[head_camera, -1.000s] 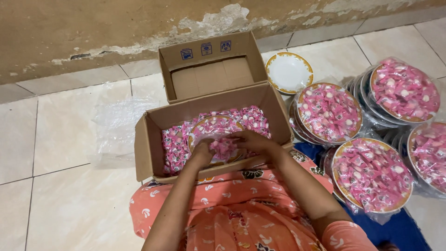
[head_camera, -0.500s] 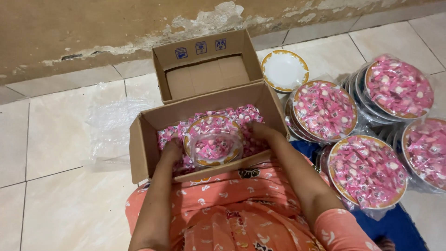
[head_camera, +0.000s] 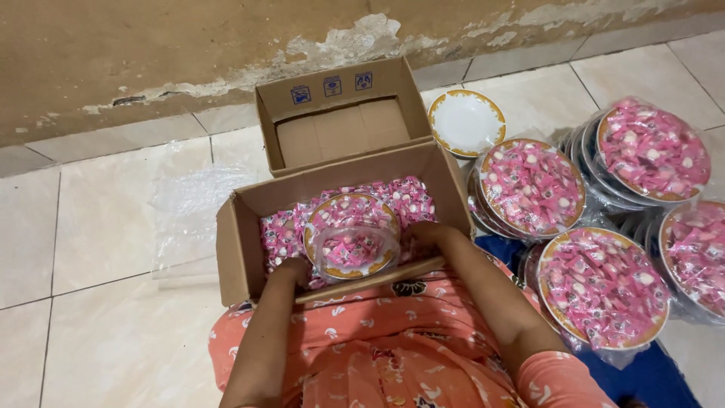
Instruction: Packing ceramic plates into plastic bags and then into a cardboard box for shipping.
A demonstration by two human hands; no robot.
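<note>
Cardboard box (head_camera: 242, 249) open on the tiled floor, flaps spread, pink wrapped sweets (head_camera: 411, 198) filling the bottom. Inside, toward the near wall, a gold-rimmed plate (head_camera: 349, 234) of sweets with a clear plastic cup (head_camera: 353, 249) resting on it. Left hand (head_camera: 291, 270) pressed at the plate's left edge, right hand (head_camera: 424, 236) at its right; fingers buried among sweets, grip impossible to judge. Little room between plate and near wall, more toward the far wall. Right of the box, wrapped plates of sweets (head_camera: 530, 185) crowded close, one empty plate (head_camera: 466, 122) beyond. Left of the box, clear plastic sheet (head_camera: 189, 208) on open tiles.
</note>
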